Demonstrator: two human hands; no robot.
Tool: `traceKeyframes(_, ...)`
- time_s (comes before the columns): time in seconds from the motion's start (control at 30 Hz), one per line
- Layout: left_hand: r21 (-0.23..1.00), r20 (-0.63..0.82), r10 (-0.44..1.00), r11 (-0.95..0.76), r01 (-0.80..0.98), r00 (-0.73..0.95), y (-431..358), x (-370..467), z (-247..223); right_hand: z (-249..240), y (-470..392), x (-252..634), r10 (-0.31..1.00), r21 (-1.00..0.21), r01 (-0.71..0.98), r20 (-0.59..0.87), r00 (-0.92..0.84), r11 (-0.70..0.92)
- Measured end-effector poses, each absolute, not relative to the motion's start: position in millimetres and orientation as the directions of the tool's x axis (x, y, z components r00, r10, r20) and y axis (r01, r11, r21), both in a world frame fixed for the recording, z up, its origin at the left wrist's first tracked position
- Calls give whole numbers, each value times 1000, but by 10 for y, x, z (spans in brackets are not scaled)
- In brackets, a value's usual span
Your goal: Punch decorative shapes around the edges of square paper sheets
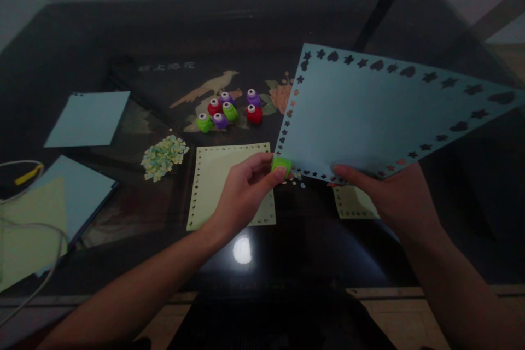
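Observation:
My left hand is closed around a small green craft punch, which sits at the lower left corner of a blue paper sheet. Star, heart and flower shaped holes run along the sheet's edges. My right hand grips the sheet's lower edge, thumb on top, and keeps it raised and tilted above the table. Beneath my left hand lies a pale yellow sheet with small holes around its border. Another yellow punched sheet shows partly under my right hand.
Several red, purple and green punches cluster mid-table. Left of the yellow sheet is a heap of paper cutouts, with a few loose cutouts below the raised sheet. Blue paper, a yellow sheet and a white cable lie at left.

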State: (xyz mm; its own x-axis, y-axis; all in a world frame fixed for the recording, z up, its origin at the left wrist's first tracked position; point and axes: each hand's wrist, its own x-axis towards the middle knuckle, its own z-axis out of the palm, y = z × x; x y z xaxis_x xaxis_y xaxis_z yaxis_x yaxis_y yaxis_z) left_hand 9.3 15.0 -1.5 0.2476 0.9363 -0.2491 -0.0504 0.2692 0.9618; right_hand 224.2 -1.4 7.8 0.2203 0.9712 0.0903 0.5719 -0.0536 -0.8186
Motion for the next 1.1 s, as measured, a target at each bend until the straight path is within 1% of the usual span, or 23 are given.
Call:
traceKeyframes(0.2,973,-219,943,230,-17,250,134,106,9,93,-23,2227,968,-801,598,121,221,-36)
traceKeyframes(0.37,981,-187,956,195,-13,227,114,127,12,67,-40,2238,961,-780,624,132,241,-50)
traceKeyframes(0.5,987,-157,969,161,-2,193,105,147,9,32,-55,2262,957,-772,635,163,238,-27)
traceKeyframes(0.67,983,-180,961,186,-8,209,112,147,10,29,-38,2262,959,-761,647,149,243,-46)
traceKeyframes(0.77,966,-240,943,255,-40,232,119,140,3,25,-23,2262,971,-794,607,116,208,-35)
traceKeyframes(0.83,956,-267,930,289,-54,252,120,139,-3,17,-13,2265,969,-817,573,90,228,-59)
traceKeyframes(0.93,950,-280,918,307,-59,281,114,144,-8,7,1,2269,960,-847,522,58,274,-97)
traceKeyframes(1.1,946,-286,915,317,-68,284,102,163,-10,-18,11,2284,956,-883,455,23,292,-118)
